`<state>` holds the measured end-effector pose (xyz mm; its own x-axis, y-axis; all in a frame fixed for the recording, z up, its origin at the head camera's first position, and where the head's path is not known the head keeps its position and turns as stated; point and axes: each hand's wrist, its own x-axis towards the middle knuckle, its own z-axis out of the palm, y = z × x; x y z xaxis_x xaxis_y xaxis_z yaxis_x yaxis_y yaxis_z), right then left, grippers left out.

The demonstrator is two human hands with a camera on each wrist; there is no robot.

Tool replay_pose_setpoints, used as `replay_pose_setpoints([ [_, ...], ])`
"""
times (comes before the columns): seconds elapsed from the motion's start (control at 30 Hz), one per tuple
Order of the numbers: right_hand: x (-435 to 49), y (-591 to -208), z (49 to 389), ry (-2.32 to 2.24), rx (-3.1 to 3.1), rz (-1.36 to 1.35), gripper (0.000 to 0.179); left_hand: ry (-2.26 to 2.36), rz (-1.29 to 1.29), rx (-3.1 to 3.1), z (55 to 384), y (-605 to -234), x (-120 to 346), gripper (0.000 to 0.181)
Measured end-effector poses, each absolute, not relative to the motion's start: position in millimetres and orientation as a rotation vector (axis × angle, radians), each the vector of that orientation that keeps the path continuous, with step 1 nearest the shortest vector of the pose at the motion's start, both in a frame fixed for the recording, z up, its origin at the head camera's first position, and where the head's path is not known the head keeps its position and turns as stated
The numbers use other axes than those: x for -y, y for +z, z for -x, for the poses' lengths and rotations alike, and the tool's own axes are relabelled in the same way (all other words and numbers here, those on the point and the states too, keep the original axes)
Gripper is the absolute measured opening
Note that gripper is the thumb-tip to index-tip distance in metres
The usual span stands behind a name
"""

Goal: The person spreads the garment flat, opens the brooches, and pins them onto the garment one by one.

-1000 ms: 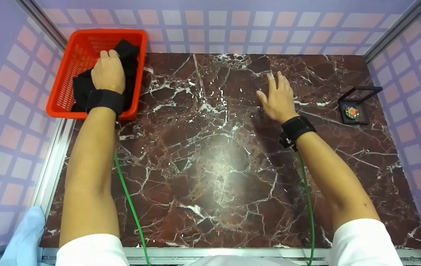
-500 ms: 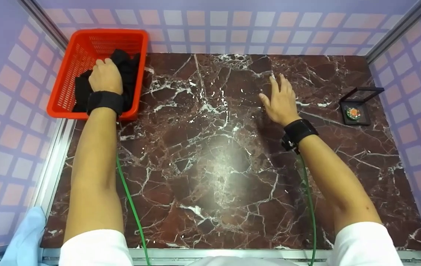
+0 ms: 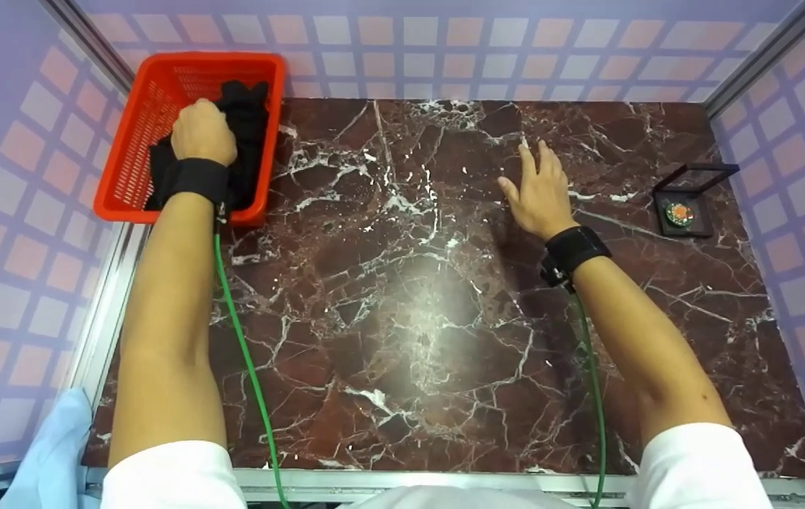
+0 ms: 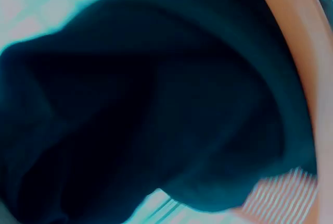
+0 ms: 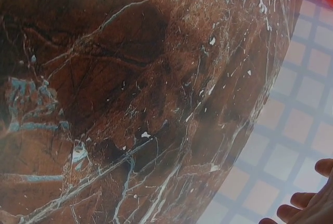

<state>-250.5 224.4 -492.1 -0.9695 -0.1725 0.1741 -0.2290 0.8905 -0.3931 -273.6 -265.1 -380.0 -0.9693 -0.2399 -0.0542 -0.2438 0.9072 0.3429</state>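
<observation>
My left hand point(image 3: 203, 133) is over the red basket point(image 3: 119, 155) at the back left, knuckles up, gripping black cloth point(image 3: 250, 116). Dark folds of the cloth point(image 4: 156, 104) fill most of the left wrist view, with blurred skin along the top and right edges. Its fingertips are hidden from the head view. My right hand point(image 3: 542, 194) hovers over the marble-patterned table, fingers spread and holding nothing; its fingertips point(image 5: 299, 200) show at the lower right of the right wrist view.
At the right of the table point(image 3: 388, 353) stands a black frame-like stand point(image 3: 692, 225) with a round green-and-orange piece point(image 3: 678, 214) on it. Checkered walls point(image 3: 444, 42) enclose the back and sides. A green cable point(image 3: 247, 353) runs from each wrist band. Light blue cloth point(image 3: 49, 452) hangs at the lower left.
My left hand dips slightly toward me, then moves back up over the basket, its fingers now curled under. The black cloth shifts in shape beside it. The right hand stays almost still.
</observation>
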Motion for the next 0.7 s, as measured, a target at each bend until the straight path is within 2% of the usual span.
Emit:
replay_pose_setpoints([
  [0.3, -225, -492, 250, 0.634, 2.929, -0.320, 0.067, 1.257, 0.647, -2.741, 277, -364, 277, 0.049],
  [0.4, -226, -492, 250, 0.629, 2.933, -0.317, 0.068, 1.484, 0.679, -2.632, 278, -356, 272, 0.046],
  [0.7, -222, -493, 249, 0.631, 2.913, -0.337, 0.067, 1.982, 0.586, -2.422, 279, -348, 232, 0.030],
])
